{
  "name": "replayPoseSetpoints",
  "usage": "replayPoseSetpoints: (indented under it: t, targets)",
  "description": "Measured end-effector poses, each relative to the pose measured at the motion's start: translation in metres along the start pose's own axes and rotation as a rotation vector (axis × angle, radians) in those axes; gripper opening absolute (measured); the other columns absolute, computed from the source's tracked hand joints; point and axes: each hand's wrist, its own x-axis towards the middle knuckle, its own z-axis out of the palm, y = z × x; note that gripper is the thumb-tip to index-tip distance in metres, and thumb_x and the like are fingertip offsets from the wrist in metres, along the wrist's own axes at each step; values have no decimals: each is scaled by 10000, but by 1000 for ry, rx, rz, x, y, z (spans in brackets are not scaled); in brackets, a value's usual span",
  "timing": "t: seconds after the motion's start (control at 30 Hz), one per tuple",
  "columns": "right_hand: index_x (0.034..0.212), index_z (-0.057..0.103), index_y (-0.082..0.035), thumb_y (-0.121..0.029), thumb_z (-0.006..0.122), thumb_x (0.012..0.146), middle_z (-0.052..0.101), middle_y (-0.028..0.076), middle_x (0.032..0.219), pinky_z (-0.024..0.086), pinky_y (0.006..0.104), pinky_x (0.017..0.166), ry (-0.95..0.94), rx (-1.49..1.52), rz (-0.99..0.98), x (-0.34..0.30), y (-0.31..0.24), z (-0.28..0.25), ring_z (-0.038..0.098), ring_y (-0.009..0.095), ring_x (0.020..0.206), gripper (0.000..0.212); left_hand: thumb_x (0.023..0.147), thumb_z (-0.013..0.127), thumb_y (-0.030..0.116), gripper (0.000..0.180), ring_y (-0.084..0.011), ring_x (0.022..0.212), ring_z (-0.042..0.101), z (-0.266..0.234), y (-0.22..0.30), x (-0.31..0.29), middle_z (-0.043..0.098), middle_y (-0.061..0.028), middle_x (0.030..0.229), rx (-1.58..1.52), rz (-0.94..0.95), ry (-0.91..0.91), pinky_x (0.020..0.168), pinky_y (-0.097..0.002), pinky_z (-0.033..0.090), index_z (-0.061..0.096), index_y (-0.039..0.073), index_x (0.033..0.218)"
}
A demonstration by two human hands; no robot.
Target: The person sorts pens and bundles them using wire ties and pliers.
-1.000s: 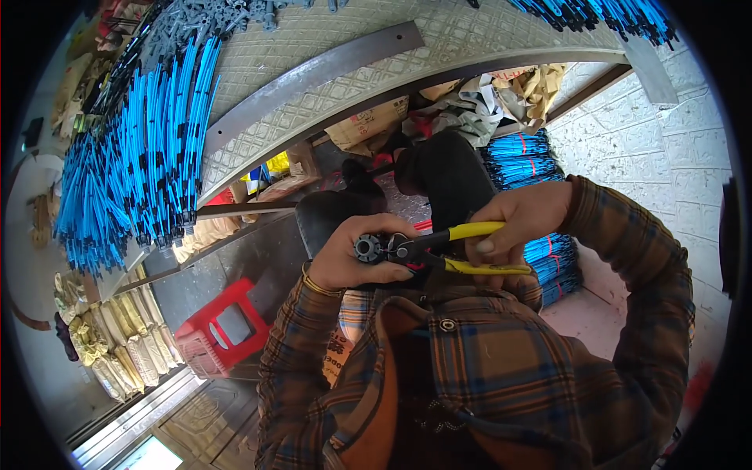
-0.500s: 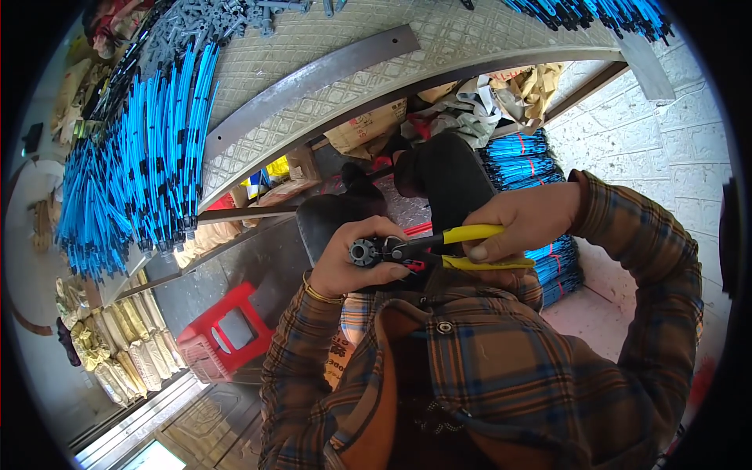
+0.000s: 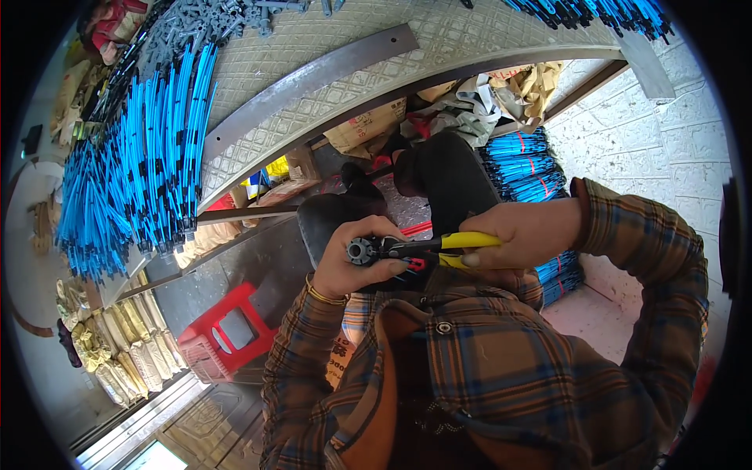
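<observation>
My left hand (image 3: 335, 270) is closed around a grey plastic part with a round, notched end (image 3: 360, 251). In my right hand (image 3: 533, 233) are pliers with yellow handles (image 3: 468, 240), gripped around both handles. The pliers' dark jaws reach into the left hand, beside the grey part; what they bite on is hidden by the fingers. A small red and black piece (image 3: 415, 265) shows under the left thumb. Both hands are above my lap, in front of my dark-trousered knees (image 3: 450, 168).
A patterned worktop (image 3: 313, 47) carries loose grey plastic parts (image 3: 211, 23) and blue rods with black fittings (image 3: 164, 149). Bundled blue rods (image 3: 521, 160) are stacked by the white wall (image 3: 627, 133). A red plastic stool (image 3: 235, 329) stands at left, near stacked packages (image 3: 129, 345).
My right hand has squeezed the pliers' handles closer together and shifted slightly. The left hand keeps its hold on the grey part, almost unmoved.
</observation>
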Motion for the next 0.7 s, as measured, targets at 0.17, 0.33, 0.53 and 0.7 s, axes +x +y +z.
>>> replayPoseSetpoints:
  t: [0.17, 0.33, 0.53, 0.7]
  targets:
    - [1141, 467, -45, -232, 458, 916, 577, 98, 809, 486, 314, 688, 152, -151, -184, 19, 26, 20, 603, 174, 741, 293, 677, 711, 70, 225, -77, 725, 520, 4, -5, -1, 575, -12, 780, -60, 48, 71, 663, -213, 406, 596, 27, 865]
    - [1074, 473, -39, -248, 489, 899, 584, 141, 795, 459, 356, 675, 388, -183, -412, 32, 48, 42, 593, 268, 739, 273, 681, 703, 63, 200, -70, 729, 518, 6, -8, -8, 574, -11, 777, -62, 28, 91, 659, -211, 406, 589, 29, 842]
    - [939, 476, -18, -284, 495, 896, 567, 159, 712, 442, 368, 562, 432, -259, -325, 29, 46, 39, 575, 303, 626, 270, 691, 703, 66, 202, -65, 736, 524, 9, -9, -6, 578, -15, 784, -46, 31, 130, 667, -203, 411, 576, 25, 842]
    - [929, 476, -17, -309, 496, 896, 565, 165, 681, 443, 388, 554, 392, -407, -203, -2, 2, 22, 579, 322, 612, 294, 692, 709, 69, 230, -64, 756, 530, 18, 13, -4, 586, -22, 807, 41, -14, 209, 681, -206, 419, 573, 22, 871]
